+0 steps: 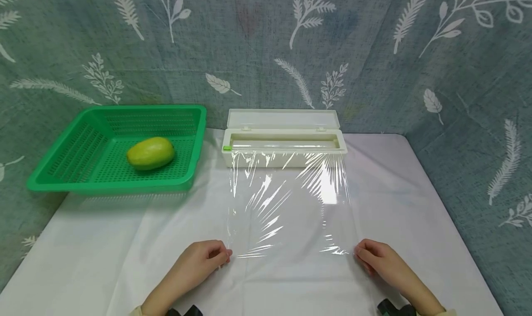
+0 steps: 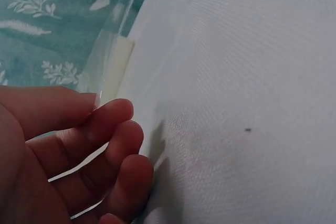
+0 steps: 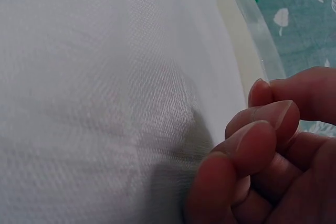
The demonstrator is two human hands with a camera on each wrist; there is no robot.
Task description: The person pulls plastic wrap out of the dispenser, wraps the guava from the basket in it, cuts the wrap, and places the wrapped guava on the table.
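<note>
A sheet of clear plastic wrap [image 1: 287,214] stretches forward from a white wrap dispenser [image 1: 287,161] whose lid [image 1: 284,119] stands raised at the back. My left hand [image 1: 203,260] pinches the sheet's near left corner between thumb and index finger. At the near right corner, my right hand [image 1: 382,263] pinches it the same way. In the left wrist view the film [image 2: 118,40] runs from the fingertips back toward the dispenser. The right wrist view shows the film [image 3: 257,30] leaving the thumb and index finger, with the other fingers curled loosely below.
A green perforated basket [image 1: 189,177] stands at the back left of the white-covered table [image 1: 104,242], holding a yellow-green oval fruit [image 1: 150,153]. A green slider [image 1: 227,148] sits at the dispenser's left end. Leaf-patterned cloth [image 1: 257,52] hangs behind and at the sides.
</note>
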